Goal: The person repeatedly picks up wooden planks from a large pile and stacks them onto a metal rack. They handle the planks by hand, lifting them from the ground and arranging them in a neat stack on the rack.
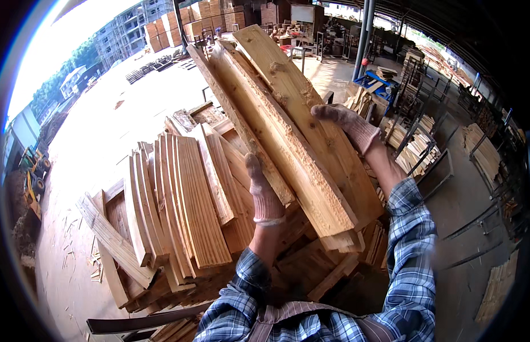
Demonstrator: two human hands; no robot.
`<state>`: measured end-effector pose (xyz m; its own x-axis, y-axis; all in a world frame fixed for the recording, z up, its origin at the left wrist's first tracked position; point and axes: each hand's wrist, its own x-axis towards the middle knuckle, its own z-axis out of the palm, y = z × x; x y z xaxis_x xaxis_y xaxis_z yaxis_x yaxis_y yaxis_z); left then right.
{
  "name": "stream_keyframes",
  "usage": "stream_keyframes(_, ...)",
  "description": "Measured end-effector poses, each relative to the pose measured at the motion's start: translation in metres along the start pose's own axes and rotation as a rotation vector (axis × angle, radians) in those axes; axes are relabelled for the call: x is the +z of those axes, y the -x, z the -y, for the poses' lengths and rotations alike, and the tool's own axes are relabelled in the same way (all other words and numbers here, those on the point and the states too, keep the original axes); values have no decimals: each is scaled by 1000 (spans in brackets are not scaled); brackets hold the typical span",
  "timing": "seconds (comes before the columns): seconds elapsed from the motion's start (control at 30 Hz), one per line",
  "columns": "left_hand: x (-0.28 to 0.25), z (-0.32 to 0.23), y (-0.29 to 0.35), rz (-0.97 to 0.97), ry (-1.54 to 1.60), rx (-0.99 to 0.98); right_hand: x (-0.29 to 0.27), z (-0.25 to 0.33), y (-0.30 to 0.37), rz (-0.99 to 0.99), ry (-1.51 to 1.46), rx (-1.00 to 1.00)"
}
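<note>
Gloved and closed round the near left side of a bundle of wooden boards (pixel 282 131), my left hand (pixel 264 194) presses against the bundle's left board. My right hand (pixel 349 126) grips the outer edge of the wide, knotty right-hand board (pixel 310 108). Between the outer boards lies a thicker piece (pixel 299 165) with a rough, splintery edge. The bundle tilts, its far end pointing up and left. Under and left of it, a stack of sawn planks (pixel 196 199) lies side by side on a wooden pile. My fingertips under the boards are hidden.
Loose planks (pixel 118 242) jut out at the pile's left, and a dark metal bar (pixel 145 322) crosses near its front. At right stand metal racks (pixel 416 137), more stacked boards (pixel 482 151) and a blue machine (pixel 379 85). A steel post (pixel 363 43) rises behind; wood scraps litter the left ground.
</note>
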<state>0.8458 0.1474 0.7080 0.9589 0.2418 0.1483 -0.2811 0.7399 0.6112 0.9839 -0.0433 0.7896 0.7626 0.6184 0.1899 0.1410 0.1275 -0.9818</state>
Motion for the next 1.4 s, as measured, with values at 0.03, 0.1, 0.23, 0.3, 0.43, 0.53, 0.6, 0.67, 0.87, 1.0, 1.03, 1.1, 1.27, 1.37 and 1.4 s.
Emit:
stream_keyframes(0.03, -8, 5, -17, -187, -235, 52, -25, -38, -39, 100, 183, -10)
stream_keyframes(0.1, -35, 7, -46, -272, -620, -110, -63, -97, -110, 266, 549, -21)
stream_keyframes(0.23, -36, 53, -53, -347, -1232, 55, -135, -209, -161, 470, 1008, 122)
stream_keyframes(0.3, -56, 46, -52, -362, -1298, 128, -119, -233, -165, 494, 941, -203)
stream_keyframes(0.43, -62, 56, -62, -443, -1226, 126, -122, -227, -141, 416, 677, -263)
stream_keyframes(0.53, -39, 80, -66, -373, -1207, 95, -153, -203, -114, 243, 1250, -318)
stream_keyframes(0.6, -65, 54, -57, -546, -1344, 219, -16, -149, -130, 180, 1144, 90)
stream_keyframes(0.67, -49, 63, -62, -496, -1328, 184, 12, -98, -104, 5, 1218, 371)
stream_keyframes(0.87, -44, 59, -65, -431, -1289, 82, -24, -95, -98, 91, 849, 404)
stream_keyframes(1.0, -63, 58, -62, -317, -1123, 169, -30, -112, -109, 83, 1020, 282)
stream_keyframes(1.03, -60, 62, -64, -304, -1115, 171, -37, -117, -111, 78, 1063, 283)
stream_keyframes(1.1, -36, 46, -59, -311, -918, -15, -57, -123, -114, 144, 704, 231)
stream_keyframes(1.27, -32, 36, -85, -505, -1044, -84, -150, -138, -115, 140, 242, 113)
stream_keyframes(1.37, -12, 34, -108, -620, -1549, -180, -161, -143, -110, 103, 894, 108)
stream_keyframes(1.4, -21, 37, -118, -596, -1768, -224, -141, -132, -106, 84, 1242, 329)
